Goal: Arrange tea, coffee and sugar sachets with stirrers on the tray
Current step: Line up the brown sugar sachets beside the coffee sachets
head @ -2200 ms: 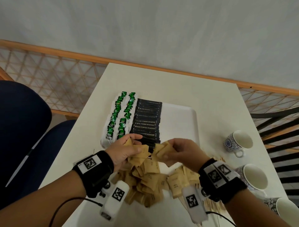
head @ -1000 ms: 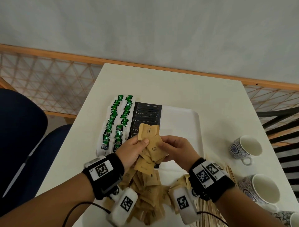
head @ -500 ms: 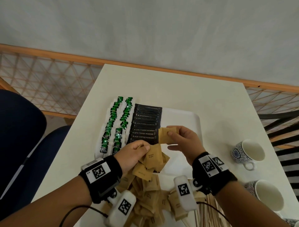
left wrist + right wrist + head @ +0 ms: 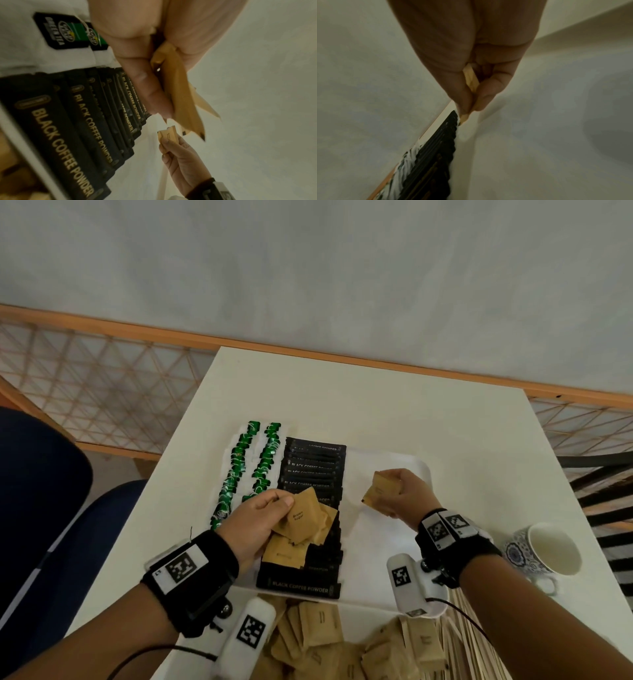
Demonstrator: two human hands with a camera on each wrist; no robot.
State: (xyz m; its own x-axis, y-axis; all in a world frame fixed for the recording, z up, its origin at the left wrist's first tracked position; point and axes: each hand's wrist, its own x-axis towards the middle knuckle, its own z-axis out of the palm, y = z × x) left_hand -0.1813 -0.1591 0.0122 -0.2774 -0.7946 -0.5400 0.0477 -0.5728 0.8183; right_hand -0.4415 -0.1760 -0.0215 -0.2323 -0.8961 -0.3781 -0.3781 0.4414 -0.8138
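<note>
Holding a fan of brown sugar sachets [image 4: 303, 520], the left hand [image 4: 255, 523] sits above the near half of the black coffee powder sachets [image 4: 313, 470]; thumb on top and fingers beneath are curled round the bundle. In the left wrist view the same bundle [image 4: 181, 97] hangs clamped between thumb and forefinger.

The right hand [image 4: 407, 494] is raised over the bare right part of the white tray [image 4: 383, 529], well apart from the left hand. Its thumb and fingers pinch a single brown sugar sachet [image 4: 382, 491], tilted with one corner pointing down. The right wrist view shows only the edge of that sachet [image 4: 471, 79] nipped between thumb and fingertips.

Tray contents, left to right:
- two columns of green tea bags [image 4: 250, 467], overlapping along the left edge;
- one overlapping column of black coffee powder sachets, just beside the tea bags;
- bare tray surface on the right.

A loose heap of brown sugar sachets [image 4: 325, 642] lies on the white table [image 4: 411, 412] at the tray's near edge. Wooden stirrers [image 4: 469, 642] lie just right of the heap. A blue-patterned cup [image 4: 544, 553] stands on the table to the right of the tray.
</note>
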